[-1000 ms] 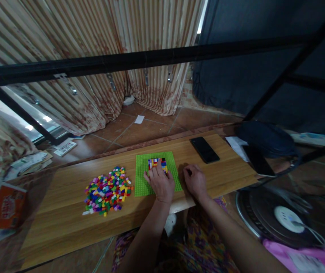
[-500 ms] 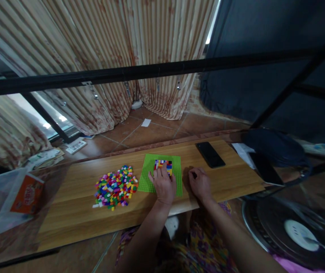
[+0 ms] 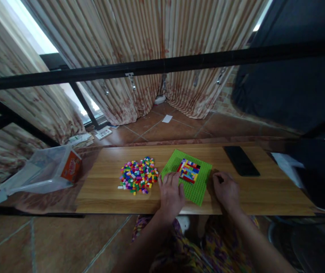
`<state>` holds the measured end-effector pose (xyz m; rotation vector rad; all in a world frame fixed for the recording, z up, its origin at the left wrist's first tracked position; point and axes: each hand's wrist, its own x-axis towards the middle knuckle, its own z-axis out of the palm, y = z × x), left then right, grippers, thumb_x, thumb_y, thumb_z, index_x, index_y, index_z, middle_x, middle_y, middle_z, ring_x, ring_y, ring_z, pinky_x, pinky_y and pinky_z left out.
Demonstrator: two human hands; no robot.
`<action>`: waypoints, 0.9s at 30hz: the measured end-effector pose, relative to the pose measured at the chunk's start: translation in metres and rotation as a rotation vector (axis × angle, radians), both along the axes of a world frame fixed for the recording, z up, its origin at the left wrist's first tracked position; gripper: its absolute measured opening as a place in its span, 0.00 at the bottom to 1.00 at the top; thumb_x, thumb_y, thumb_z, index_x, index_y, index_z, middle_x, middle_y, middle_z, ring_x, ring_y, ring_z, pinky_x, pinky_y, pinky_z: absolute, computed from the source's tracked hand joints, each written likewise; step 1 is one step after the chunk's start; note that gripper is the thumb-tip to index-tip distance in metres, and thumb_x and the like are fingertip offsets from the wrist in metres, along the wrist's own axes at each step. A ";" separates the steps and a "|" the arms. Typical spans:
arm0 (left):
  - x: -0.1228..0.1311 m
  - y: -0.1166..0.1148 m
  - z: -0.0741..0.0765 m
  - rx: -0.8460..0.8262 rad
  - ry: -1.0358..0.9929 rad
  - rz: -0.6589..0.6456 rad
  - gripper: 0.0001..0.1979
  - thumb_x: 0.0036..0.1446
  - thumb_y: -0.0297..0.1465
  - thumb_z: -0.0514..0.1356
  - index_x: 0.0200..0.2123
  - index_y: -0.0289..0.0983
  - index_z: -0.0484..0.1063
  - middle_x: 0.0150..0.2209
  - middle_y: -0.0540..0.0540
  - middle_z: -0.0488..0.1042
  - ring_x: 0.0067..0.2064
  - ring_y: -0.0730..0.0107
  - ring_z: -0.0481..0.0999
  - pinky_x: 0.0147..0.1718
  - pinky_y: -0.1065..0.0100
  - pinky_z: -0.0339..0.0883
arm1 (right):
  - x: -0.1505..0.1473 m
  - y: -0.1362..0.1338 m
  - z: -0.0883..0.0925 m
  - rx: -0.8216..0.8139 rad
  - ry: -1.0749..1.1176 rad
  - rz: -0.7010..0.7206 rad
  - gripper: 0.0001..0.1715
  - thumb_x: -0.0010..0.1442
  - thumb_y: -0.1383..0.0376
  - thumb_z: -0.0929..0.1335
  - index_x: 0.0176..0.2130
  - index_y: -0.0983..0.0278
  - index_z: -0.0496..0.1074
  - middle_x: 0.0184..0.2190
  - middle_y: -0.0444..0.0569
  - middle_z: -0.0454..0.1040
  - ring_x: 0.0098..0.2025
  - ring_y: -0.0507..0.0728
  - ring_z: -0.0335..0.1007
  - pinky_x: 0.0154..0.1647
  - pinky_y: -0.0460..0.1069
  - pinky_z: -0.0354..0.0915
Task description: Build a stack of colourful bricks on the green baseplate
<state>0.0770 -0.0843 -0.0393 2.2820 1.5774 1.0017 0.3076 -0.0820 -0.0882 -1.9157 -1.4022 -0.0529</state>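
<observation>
A green studded baseplate (image 3: 201, 185) lies turned at an angle on the wooden table, bearing a square block of mixed-colour toy bricks (image 3: 189, 171). My left hand (image 3: 171, 194) is over the plate's lower left edge, fingers extended and slightly apart, fingertips close to the brick block; no brick shows in it. The part of the plate beneath it is hidden. Just off the plate's right side, my right hand (image 3: 227, 191) rests on the table, loosely curled, with nothing visible in its hollow. Left of the plate is a spread pile of loose small bricks (image 3: 138, 176).
A black phone (image 3: 241, 161) lies on the table's right part. On the left stands a clear plastic bin (image 3: 46, 170) with an orange label. A dark metal rail (image 3: 179, 65) crosses in front of striped curtains (image 3: 128, 34). Papers lie on the floor beyond the table.
The baseplate has turned clockwise with its bricks. My left hand has moved off the brick block to the plate's lower left edge. My right hand stays curled; the whole view has swung left.
</observation>
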 end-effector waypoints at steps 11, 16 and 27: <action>-0.093 0.013 -0.002 -0.041 0.216 0.199 0.12 0.59 0.29 0.56 0.43 0.45 0.76 0.48 0.45 0.76 0.51 0.59 0.70 0.54 0.52 0.56 | 0.001 0.000 -0.002 0.006 -0.017 -0.005 0.20 0.62 0.54 0.60 0.30 0.64 0.73 0.32 0.54 0.74 0.34 0.59 0.69 0.35 0.52 0.62; -0.090 0.022 -0.006 -0.049 0.279 0.192 0.10 0.60 0.30 0.55 0.40 0.44 0.77 0.46 0.45 0.77 0.49 0.58 0.71 0.54 0.50 0.56 | 0.000 0.001 0.000 -0.002 0.002 0.001 0.18 0.61 0.56 0.60 0.30 0.63 0.72 0.32 0.53 0.73 0.34 0.58 0.69 0.35 0.50 0.62; -0.069 0.015 0.004 -0.133 0.012 -0.011 0.12 0.63 0.29 0.52 0.41 0.40 0.75 0.39 0.46 0.78 0.41 0.67 0.77 0.42 0.66 0.70 | -0.002 0.002 0.003 -0.016 0.043 -0.001 0.15 0.60 0.59 0.61 0.30 0.63 0.72 0.32 0.53 0.74 0.35 0.58 0.68 0.37 0.51 0.62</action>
